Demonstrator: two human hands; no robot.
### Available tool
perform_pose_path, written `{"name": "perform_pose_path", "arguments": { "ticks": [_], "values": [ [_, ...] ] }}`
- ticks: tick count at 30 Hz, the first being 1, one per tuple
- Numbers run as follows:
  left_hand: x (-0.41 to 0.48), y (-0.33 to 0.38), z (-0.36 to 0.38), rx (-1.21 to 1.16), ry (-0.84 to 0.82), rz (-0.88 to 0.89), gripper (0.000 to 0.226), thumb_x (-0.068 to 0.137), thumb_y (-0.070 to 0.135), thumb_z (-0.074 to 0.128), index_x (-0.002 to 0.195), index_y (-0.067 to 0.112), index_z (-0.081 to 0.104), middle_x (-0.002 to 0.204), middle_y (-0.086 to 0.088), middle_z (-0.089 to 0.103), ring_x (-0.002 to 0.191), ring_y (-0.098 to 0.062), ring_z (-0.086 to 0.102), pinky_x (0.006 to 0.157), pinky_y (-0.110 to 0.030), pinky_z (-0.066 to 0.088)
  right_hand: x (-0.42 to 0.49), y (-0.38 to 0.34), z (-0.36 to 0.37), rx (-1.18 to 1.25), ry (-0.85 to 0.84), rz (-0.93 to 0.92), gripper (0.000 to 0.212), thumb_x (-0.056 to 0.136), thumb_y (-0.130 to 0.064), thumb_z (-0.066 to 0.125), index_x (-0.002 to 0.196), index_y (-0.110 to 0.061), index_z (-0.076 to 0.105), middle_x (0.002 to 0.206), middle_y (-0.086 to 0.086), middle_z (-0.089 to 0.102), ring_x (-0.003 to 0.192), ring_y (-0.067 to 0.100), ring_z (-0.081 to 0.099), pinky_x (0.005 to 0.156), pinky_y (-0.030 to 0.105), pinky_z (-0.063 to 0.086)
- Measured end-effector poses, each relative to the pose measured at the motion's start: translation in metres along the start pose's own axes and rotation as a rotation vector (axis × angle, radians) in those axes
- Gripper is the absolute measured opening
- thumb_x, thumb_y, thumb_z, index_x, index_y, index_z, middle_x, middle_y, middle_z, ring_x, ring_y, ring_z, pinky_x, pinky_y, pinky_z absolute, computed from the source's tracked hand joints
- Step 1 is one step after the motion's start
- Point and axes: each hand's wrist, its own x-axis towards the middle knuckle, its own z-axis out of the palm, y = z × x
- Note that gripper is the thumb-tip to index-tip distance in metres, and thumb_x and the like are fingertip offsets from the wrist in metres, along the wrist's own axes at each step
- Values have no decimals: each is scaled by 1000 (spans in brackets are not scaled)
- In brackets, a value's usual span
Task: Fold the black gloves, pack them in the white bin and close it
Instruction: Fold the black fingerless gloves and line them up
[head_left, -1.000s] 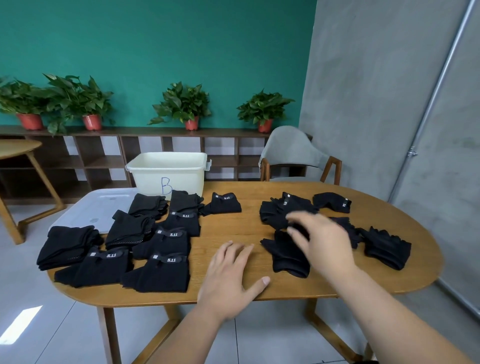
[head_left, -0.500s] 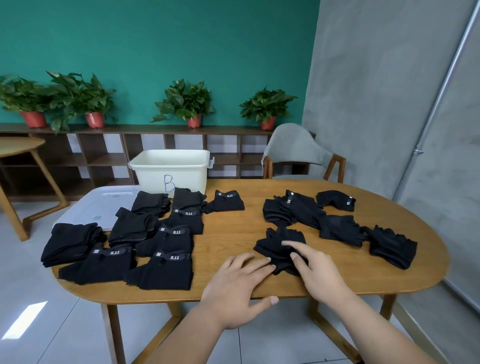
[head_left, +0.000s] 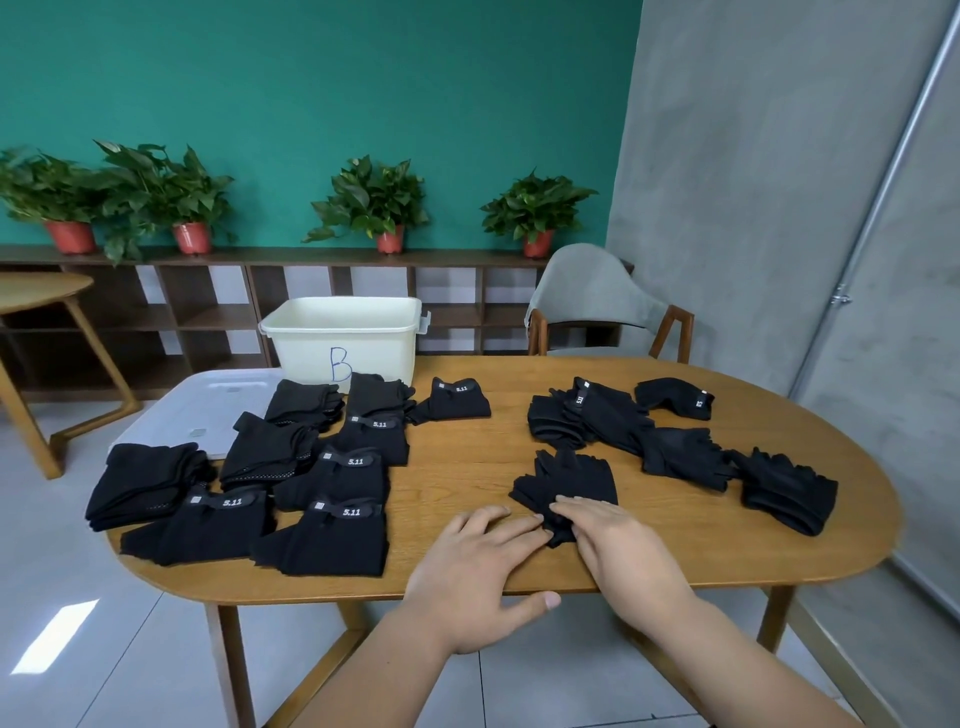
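One black glove (head_left: 571, 480) lies flat on the wooden bench (head_left: 467, 447), near the middle of its front edge. The right hand (head_left: 618, 545) presses on the glove's near corner with straight fingers. The left hand (head_left: 483, 558) lies flat beside it, fingers spread, with the fingertips touching the glove. Folded gloves (head_left: 332, 483) lie in rows at the left, partly on the bin's lid (head_left: 208, 405). Unfolded gloves (head_left: 675, 452) are heaped at the right. The open white bin (head_left: 358, 338), marked "B", stands at the far edge.
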Motion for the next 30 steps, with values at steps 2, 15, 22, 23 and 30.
{"name": "perform_pose_path", "arguments": {
  "ticks": [2, 15, 22, 23, 30],
  "values": [
    [0, 0, 0, -4, -1, -1, 80, 96, 86, 25, 164, 43, 25, 171, 26, 19, 157, -11, 12, 125, -39, 16, 2, -2, -7, 46, -28, 28, 46, 105, -11, 56, 145, -31, 61, 151, -14, 56, 141, 5, 50, 113, 14, 31],
    [1, 0, -1, -24, 5, -10, 79, 96, 85, 27, 163, 44, 28, 170, 27, 21, 156, -10, 13, 124, -41, 19, 47, 2, -28, 146, -266, 174, 49, 112, -38, 39, 161, -34, 38, 165, -13, 37, 154, 9, 31, 125, 30, 27],
    [1, 0, -2, -40, 18, -14, 79, 96, 86, 27, 162, 42, 31, 168, 27, 25, 155, -10, 15, 124, -41, 20, 78, 3, -27, 112, -492, 149, 51, 110, -51, 41, 159, -40, 39, 170, -17, 24, 157, 11, 22, 128, 36, 20],
    [2, 1, -1, -45, 16, -14, 79, 96, 86, 27, 162, 43, 31, 168, 27, 24, 155, -10, 15, 124, -41, 20, 82, 3, -27, 122, -401, 157, 48, 110, -48, 41, 157, -39, 43, 168, -16, 29, 156, 10, 26, 127, 35, 22],
    [2, -2, 0, -71, 23, -18, 77, 97, 84, 31, 161, 42, 34, 167, 26, 28, 155, -9, 14, 124, -40, 18, 78, -5, 14, -124, -525, 217, 57, 110, -54, 16, 166, -44, 8, 174, -18, -7, 160, 12, -11, 130, 45, -2]
  ]
}}
